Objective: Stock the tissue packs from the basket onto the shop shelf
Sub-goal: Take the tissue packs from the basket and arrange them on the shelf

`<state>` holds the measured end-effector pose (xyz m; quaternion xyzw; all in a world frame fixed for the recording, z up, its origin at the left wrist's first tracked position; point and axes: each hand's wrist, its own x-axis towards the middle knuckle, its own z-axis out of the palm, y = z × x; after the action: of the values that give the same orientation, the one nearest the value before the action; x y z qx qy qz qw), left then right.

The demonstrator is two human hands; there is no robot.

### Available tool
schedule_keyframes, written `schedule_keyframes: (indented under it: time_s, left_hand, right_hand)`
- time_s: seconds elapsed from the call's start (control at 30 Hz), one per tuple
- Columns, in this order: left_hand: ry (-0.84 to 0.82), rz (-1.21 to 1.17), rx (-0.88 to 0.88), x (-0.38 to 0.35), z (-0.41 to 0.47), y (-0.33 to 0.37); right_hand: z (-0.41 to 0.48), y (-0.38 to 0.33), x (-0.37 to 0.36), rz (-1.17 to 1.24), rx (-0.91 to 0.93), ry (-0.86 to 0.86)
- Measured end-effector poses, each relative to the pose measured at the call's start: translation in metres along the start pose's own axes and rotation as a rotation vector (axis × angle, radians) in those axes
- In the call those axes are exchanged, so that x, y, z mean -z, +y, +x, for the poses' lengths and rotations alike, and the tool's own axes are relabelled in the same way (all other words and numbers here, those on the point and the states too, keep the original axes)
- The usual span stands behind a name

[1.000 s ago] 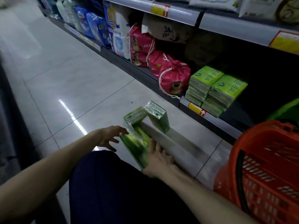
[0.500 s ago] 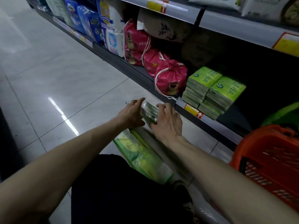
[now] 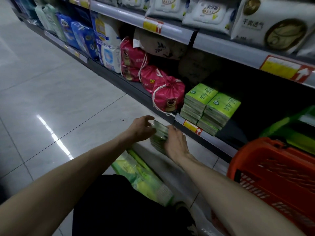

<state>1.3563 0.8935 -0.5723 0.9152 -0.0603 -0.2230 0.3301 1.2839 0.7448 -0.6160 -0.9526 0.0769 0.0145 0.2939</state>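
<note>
A small stack of green tissue packs in clear wrap (image 3: 159, 136) is gripped between the left hand (image 3: 141, 129) and the right hand (image 3: 176, 144). The fingers of both hands are curled round its sides. The stack is held low over the pale tiled floor (image 3: 68, 99). Its long side is pointed from about 11 o'clock to 5 o'clock.

Two piles of flat green tissue packs (image 3: 210, 106) are seen at 2 o'clock from the hands, on the dark bottom shelf (image 3: 213, 142). The right hand is the nearer one to them, so the stack probably has to be lifted that way. The orange plastic basket (image 3: 272, 176) is set at 4 o'clock, near the right arm.
</note>
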Motion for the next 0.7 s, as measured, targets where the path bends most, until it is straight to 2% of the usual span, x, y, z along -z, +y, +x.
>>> schedule_keyframes:
  time_s: [0.1, 0.17, 0.27, 0.37, 0.43, 0.53, 0.7]
  left_hand:
    - [-0.126, -0.396, 0.301, 0.013, -0.007, 0.030]
    - [-0.207, -0.517, 0.430, 0.022, -0.015, 0.048]
    - [-0.263, -0.669, 0.418, 0.020, -0.025, 0.062]
    - [-0.319, -0.924, 0.384, 0.008, -0.032, 0.065]
    - [-0.256, -1.036, 0.417, 0.002, -0.040, 0.072]
    - [-0.080, -0.976, 0.418, -0.006, -0.049, 0.083]
    - [0.148, -0.989, 0.330, -0.003, -0.057, 0.098]
  right_hand:
    - [-0.013, 0.006, 0.021, -0.001, 0.077, 0.074]
    - [-0.018, 0.010, 0.037, -0.002, 0.130, 0.129]
    - [-0.028, 0.014, 0.068, 0.042, 0.222, 0.182]
    - [-0.038, 0.018, 0.091, 0.029, 0.362, 0.173]
    - [-0.044, 0.019, 0.097, 0.005, 0.393, 0.163]
    - [-0.051, 0.016, 0.095, 0.109, 0.357, 0.154]
    - [-0.060, -0.002, 0.104, 0.620, 0.034, -0.005]
